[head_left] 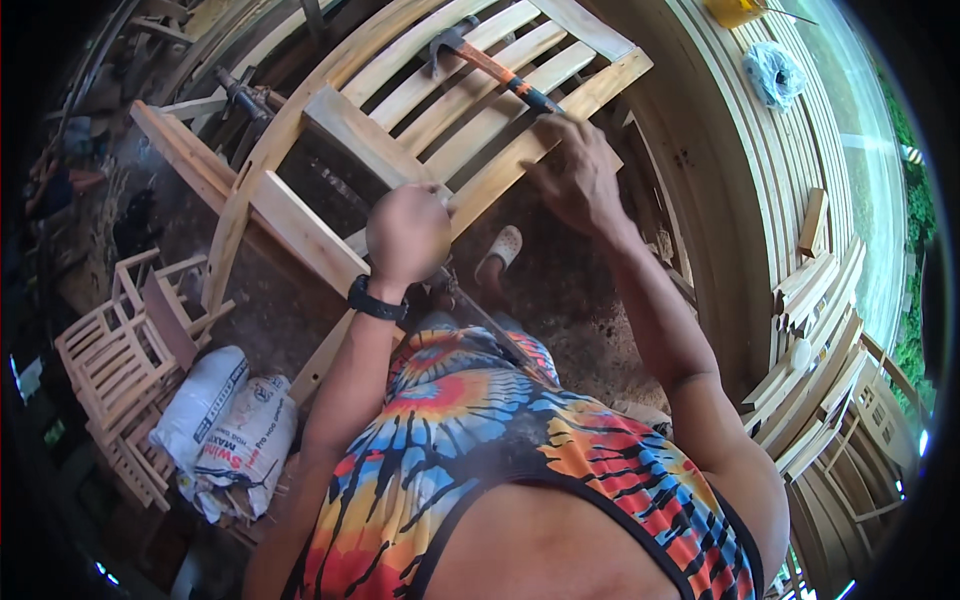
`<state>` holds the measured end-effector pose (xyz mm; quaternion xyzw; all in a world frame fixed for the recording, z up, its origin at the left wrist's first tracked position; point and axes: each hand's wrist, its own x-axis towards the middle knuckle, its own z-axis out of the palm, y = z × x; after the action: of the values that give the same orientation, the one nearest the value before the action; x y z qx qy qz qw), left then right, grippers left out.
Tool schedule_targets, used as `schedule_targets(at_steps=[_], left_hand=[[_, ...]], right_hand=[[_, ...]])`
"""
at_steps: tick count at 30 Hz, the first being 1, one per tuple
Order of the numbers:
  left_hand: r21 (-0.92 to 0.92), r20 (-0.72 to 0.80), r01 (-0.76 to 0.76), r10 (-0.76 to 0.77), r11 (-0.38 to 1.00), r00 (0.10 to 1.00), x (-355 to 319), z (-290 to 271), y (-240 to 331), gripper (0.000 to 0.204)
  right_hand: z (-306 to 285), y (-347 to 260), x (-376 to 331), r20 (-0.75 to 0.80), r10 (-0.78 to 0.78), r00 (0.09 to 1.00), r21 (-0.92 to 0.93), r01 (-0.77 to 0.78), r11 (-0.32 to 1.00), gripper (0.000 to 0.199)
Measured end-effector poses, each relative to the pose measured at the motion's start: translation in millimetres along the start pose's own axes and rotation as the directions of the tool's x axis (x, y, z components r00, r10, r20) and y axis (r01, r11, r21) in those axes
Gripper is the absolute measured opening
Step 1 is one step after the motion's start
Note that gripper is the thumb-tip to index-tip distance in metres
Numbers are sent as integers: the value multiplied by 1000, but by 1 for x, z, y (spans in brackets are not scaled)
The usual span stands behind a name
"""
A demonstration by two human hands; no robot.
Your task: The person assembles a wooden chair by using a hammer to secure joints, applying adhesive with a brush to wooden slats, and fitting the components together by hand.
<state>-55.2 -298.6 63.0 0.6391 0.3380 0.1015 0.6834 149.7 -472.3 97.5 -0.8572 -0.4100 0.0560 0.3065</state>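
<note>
Left hand: I see my left hand (408, 232) closed into a fist over the near end of a slat on the slatted wooden frame (470, 110); I cannot tell what it pinches inside.
Wrist: one black watch (376, 300) sits on that wrist.
Right hand: my right hand (575, 175) lies fingers spread and pressed flat on the frame's near right rail, just beside the hammer's grip end.
Hammer: one hammer (480, 62) lies diagonally across the slats, head toward the frame's far edge, orange handle with a black grip running down to my right fingertips.
Frame look: pale raw wood, parallel slats between two curved rails, tilted across my lap.
Foot: one light sandal (500, 250) shows below the frame's near edge.
Left side: two white sacks (225, 420) lie by stacked small wooden chairs (120, 360).
Right side: many stacked curved slat frames (780, 200).
</note>
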Motion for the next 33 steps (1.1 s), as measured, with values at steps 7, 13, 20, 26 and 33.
schedule_targets(at_steps=[7,13,20,26,33], left_hand=[[25,-118,-239,240,971,964,6,-21,-42,15],[376,-108,-415,484,829,869,4,-6,-54,12],[446,-78,-510,600,735,796,5,-5,-64,11],[462,-31,-574,659,676,751,6,-3,-63,9],[472,-40,-584,677,660,735,5,-2,-61,6]], right_hand=[[15,47,34,198,219,956,-379,-131,916,39],[-3,17,26,199,275,941,-85,-263,961,46],[-37,-45,-95,601,216,770,606,-615,506,36],[-47,-87,-140,490,391,780,347,-585,733,31],[-53,-118,-149,445,271,853,385,-456,802,28]])
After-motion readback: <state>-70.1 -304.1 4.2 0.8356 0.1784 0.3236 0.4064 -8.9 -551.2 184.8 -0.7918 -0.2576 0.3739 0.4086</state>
